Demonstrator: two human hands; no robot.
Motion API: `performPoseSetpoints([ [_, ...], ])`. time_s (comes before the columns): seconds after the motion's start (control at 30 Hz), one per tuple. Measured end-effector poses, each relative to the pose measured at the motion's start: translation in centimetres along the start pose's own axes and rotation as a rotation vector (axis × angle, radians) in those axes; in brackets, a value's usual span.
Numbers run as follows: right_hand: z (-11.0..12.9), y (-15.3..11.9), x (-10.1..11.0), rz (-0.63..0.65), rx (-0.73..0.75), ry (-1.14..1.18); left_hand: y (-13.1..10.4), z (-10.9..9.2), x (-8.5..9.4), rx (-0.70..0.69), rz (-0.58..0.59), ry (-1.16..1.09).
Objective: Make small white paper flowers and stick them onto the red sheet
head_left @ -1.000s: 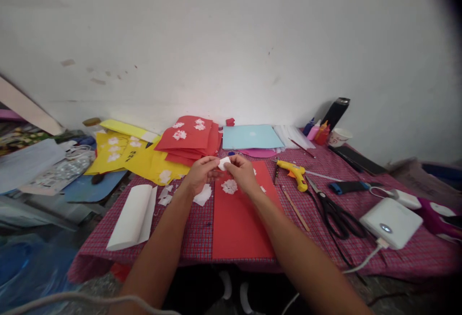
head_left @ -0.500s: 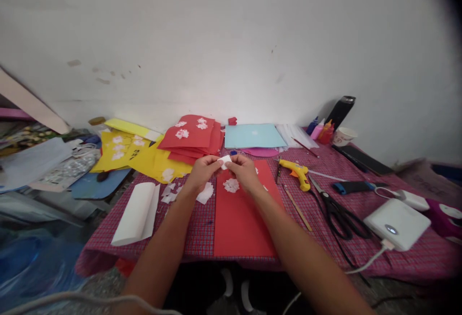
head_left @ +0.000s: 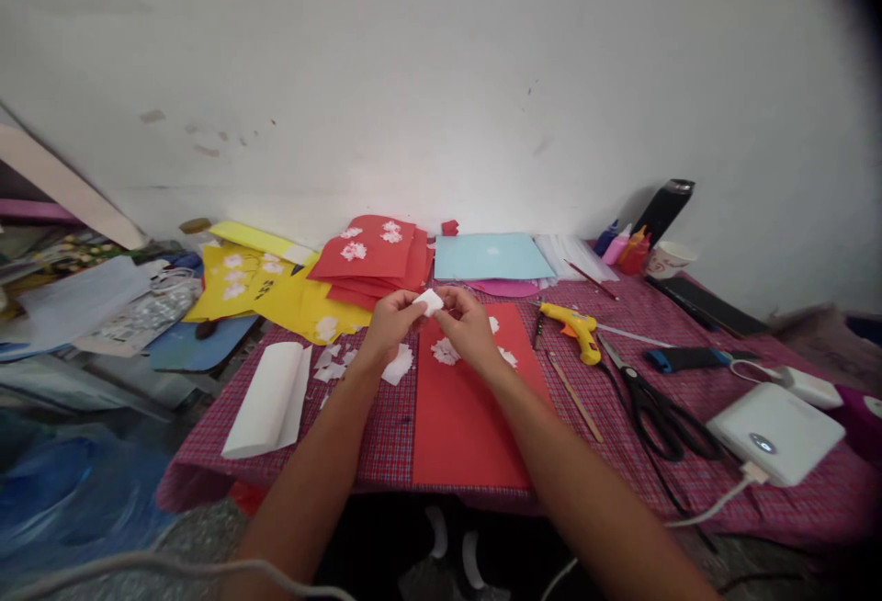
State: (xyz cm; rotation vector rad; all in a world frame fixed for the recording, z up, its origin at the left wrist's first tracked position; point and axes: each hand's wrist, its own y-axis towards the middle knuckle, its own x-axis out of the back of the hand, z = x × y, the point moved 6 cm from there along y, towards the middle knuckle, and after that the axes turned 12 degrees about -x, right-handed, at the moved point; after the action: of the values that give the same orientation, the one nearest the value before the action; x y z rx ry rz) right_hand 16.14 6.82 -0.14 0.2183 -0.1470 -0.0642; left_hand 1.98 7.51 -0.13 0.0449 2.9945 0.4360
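Between my two hands is a small piece of white paper [head_left: 432,301], pinched from both sides. My left hand [head_left: 395,323] is closed on its left edge, my right hand [head_left: 466,321] on its right edge. Both are raised over the top of a red sheet of paper [head_left: 472,426], whose upper part is partly hidden by them. White paper flowers [head_left: 445,352] lie on that sheet. To the left of it are a white paper piece [head_left: 398,365] and several small white scraps [head_left: 332,366].
A rolled white sheet [head_left: 265,399] lies at the left. Behind are yellow sheets [head_left: 293,300], stacked red sheets [head_left: 368,256] and a light blue sheet [head_left: 489,258]. On the right are a yellow glue gun [head_left: 579,330], black scissors [head_left: 665,413], a white power box [head_left: 775,436] and a black flask [head_left: 665,210].
The white paper has turned a little between my fingers and shows more of its face. My view has shifted slightly, so everything on the table appears a bit farther right.
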Motion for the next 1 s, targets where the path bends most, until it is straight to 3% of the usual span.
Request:
performPoseSetpoints([
  [0.23,0.7,-0.7,0.3,-0.126,0.160,-0.253,0.1,0.0,0.3,-0.098,-0.004,0.187],
  [0.4,0.7,-0.6,-0.1,-0.091,0.197,-0.325,0.1,-0.2,-0.1,-0.149,0.070,0.143],
  [0.7,0.7,-0.7,-0.2,-0.069,0.187,-0.255,-0.5,0.3,-1.0,0.080,0.053,-0.289],
  [1.0,0.8,-0.9,-0.3,-0.028,0.131,-0.222,-0.6,0.7,-0.7,0.119,0.048,-0.317],
])
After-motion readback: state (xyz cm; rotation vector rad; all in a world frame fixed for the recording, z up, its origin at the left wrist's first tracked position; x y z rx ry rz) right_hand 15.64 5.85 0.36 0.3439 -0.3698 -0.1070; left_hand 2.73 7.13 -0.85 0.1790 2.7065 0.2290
